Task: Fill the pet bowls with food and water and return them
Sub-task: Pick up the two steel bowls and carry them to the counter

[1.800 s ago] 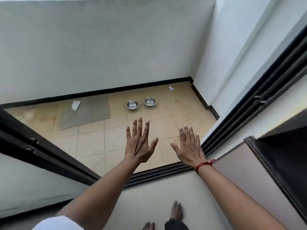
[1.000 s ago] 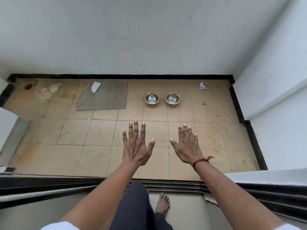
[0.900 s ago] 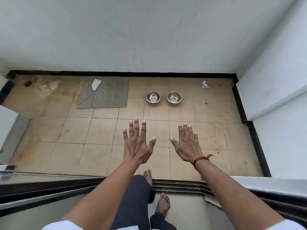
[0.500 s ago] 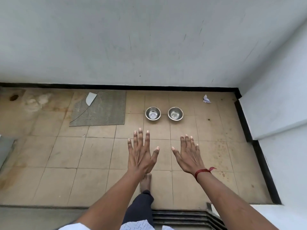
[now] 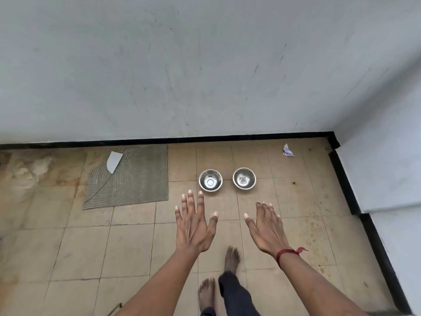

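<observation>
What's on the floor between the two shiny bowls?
Nothing. In the head view, only bare tan floor tile shows between the left bowl and the right bowl; they stand apart, not touching.

Home balcony — tiled floor (image 5: 127, 245), pet bowls (image 5: 210, 180)

bowls: 2, steel bowl (image 5: 210, 180) and second bowl (image 5: 244, 178), both just beyond the fingertips | hands: 2, left hand (image 5: 194, 224), right hand (image 5: 265, 228), spread, empty | mat (image 5: 129, 177): 1 | crumpled paper (image 5: 288, 150): 1 | bare feet: 2
</observation>
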